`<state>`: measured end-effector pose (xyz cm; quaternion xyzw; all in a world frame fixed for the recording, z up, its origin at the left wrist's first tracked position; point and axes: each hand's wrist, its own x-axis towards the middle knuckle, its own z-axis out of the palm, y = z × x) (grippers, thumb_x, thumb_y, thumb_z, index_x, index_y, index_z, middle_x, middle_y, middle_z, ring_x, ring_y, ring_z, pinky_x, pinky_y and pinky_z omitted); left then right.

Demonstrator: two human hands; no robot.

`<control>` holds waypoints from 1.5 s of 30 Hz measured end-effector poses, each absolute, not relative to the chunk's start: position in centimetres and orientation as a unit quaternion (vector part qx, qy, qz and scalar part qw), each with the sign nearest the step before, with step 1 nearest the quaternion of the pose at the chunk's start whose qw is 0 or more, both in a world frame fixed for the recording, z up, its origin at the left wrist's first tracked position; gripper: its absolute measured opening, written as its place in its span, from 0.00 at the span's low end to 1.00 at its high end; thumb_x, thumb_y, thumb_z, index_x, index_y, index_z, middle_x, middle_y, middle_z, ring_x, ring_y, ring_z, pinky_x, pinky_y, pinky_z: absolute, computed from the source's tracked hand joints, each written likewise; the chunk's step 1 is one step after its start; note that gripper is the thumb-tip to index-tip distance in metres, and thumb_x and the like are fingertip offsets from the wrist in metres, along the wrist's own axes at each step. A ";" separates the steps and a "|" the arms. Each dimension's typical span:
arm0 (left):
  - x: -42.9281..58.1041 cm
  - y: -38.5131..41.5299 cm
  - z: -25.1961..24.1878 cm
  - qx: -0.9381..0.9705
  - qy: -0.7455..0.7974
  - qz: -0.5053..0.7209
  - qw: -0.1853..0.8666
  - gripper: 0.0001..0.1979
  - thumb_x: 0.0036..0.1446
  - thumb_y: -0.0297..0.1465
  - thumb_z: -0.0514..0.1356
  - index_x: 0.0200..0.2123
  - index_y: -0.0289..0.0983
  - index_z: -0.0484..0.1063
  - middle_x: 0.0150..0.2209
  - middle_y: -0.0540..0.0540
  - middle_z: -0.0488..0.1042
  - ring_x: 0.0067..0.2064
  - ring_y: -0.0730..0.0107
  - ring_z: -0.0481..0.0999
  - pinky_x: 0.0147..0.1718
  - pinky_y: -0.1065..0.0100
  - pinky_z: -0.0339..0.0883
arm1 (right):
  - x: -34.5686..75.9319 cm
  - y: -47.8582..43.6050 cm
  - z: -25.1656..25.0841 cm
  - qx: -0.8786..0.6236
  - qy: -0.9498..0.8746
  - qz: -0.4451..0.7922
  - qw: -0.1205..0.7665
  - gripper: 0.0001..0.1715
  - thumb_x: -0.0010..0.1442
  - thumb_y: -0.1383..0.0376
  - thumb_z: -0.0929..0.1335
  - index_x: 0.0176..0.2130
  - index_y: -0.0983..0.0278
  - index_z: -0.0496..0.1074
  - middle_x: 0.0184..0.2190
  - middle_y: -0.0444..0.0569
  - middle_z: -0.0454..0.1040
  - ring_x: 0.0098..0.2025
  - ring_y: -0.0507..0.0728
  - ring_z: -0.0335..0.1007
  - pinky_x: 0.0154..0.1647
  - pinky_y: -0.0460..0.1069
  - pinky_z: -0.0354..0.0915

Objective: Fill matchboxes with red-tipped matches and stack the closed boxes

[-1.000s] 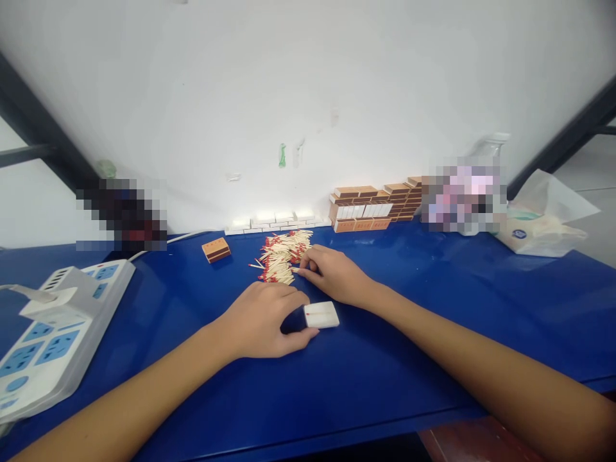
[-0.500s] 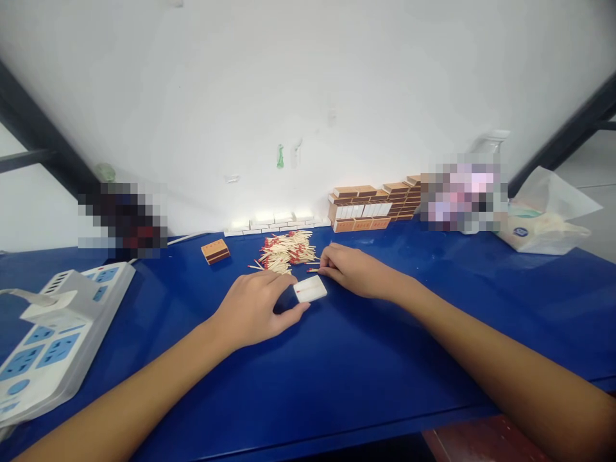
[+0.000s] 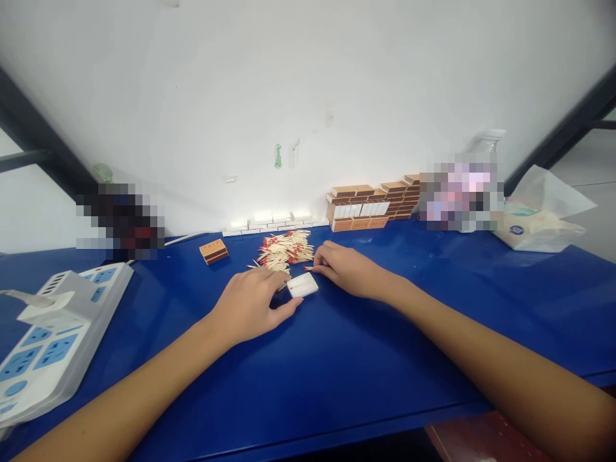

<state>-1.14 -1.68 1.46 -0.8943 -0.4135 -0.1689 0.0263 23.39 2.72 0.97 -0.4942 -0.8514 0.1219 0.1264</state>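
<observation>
My left hand is closed round a small white matchbox tray, with its thumb at the near side and fingers at the far left. A red-tipped match lies in the tray. Just to the right, my right hand pinches a match between thumb and forefinger, its red head pointing left. Beyond both hands lies a loose pile of red-headed matches. Some brown edge shows under my left fingers, too hidden to name.
An orange-brown matchbox lies left of the pile. White trays are stacked along the wall, and matchboxes stand stacked to their right. A power strip occupies the left of the blue table; a tissue pack sits at the right.
The view has shifted slightly. My right hand has moved a little left with the match, towards the pile. My left hand keeps hold of the tray.
</observation>
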 end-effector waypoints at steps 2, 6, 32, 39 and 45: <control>-1.1 -1.7 1.5 -0.892 -0.422 -0.160 0.031 0.14 0.64 0.43 0.61 0.40 0.38 0.77 0.27 0.49 0.74 0.31 0.64 0.75 0.29 0.65 0.60 | 23.4 2.7 0.9 -0.495 -0.855 0.106 0.111 0.08 0.74 0.62 0.64 0.41 0.63 0.69 0.43 0.51 0.71 0.37 0.55 0.68 0.38 0.49 0.59; -1.1 -1.7 1.6 -0.888 -0.434 -0.147 0.034 0.14 0.64 0.43 0.62 0.41 0.38 0.77 0.27 0.49 0.74 0.32 0.64 0.74 0.30 0.66 0.59 | 23.5 2.9 0.6 -0.492 -0.861 0.087 0.095 0.09 0.74 0.62 0.63 0.42 0.64 0.69 0.44 0.52 0.71 0.38 0.56 0.70 0.38 0.50 0.60; -0.9 -1.9 1.4 -0.900 -0.412 -0.141 0.032 0.15 0.65 0.44 0.61 0.38 0.37 0.75 0.31 0.47 0.76 0.34 0.63 0.74 0.31 0.63 0.62 | 22.1 -0.4 2.0 -0.374 -0.923 0.048 0.073 0.07 0.74 0.64 0.64 0.44 0.65 0.70 0.44 0.51 0.73 0.35 0.55 0.70 0.34 0.49 0.59; -0.9 -1.8 1.2 -0.906 -0.396 -0.145 0.026 0.14 0.65 0.43 0.61 0.36 0.38 0.74 0.30 0.47 0.76 0.33 0.63 0.74 0.31 0.64 0.62 | 21.5 -0.6 2.0 -0.377 -0.923 0.054 0.060 0.12 0.74 0.60 0.64 0.45 0.66 0.70 0.46 0.53 0.73 0.38 0.56 0.72 0.36 0.50 0.61; -1.0 -1.7 1.3 -0.905 -0.399 -0.147 0.028 0.14 0.65 0.43 0.61 0.40 0.37 0.75 0.30 0.47 0.76 0.34 0.63 0.75 0.32 0.64 0.63 | 22.5 -0.1 2.4 -0.378 -0.916 0.084 0.103 0.09 0.72 0.61 0.67 0.46 0.65 0.69 0.46 0.50 0.72 0.38 0.55 0.70 0.35 0.49 0.58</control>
